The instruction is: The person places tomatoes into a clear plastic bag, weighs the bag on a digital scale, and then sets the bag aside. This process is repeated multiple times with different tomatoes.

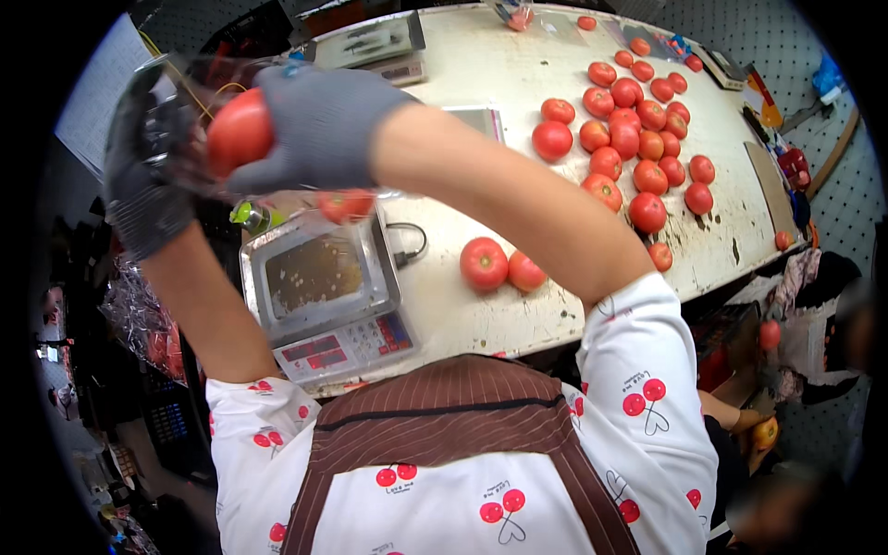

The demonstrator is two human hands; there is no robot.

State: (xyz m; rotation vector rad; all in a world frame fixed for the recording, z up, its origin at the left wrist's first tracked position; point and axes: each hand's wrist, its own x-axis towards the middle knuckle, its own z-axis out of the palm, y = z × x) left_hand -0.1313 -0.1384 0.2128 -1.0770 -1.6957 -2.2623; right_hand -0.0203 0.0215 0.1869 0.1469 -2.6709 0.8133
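My right hand (pixel 326 128), in a grey knit glove, grips a large tomato (pixel 241 132) at the upper left. Beside it my left hand (pixel 142 166), in a dark glove, holds a clear plastic bag (pixel 184 149) around or near that tomato. Motion blurs both hands. Below them another tomato (pixel 345 205) shows just above a digital scale (pixel 316 274), whose metal pan holds specks of dirt. Two tomatoes (pixel 483 263) rest right of the scale, partly under my right forearm. Many more tomatoes (pixel 624 139) are spread over the right part of the white table (pixel 444 319).
A second scale (pixel 374 45) stands at the table's far left. A green-capped bottle (pixel 255 217) is behind the near scale. Plastic bags (pixel 142 319) lie off the left edge. At the lower right, another person's hand (pixel 760 440) holds a tomato (pixel 765 433). Cardboard (pixel 770 184) lines the right edge.
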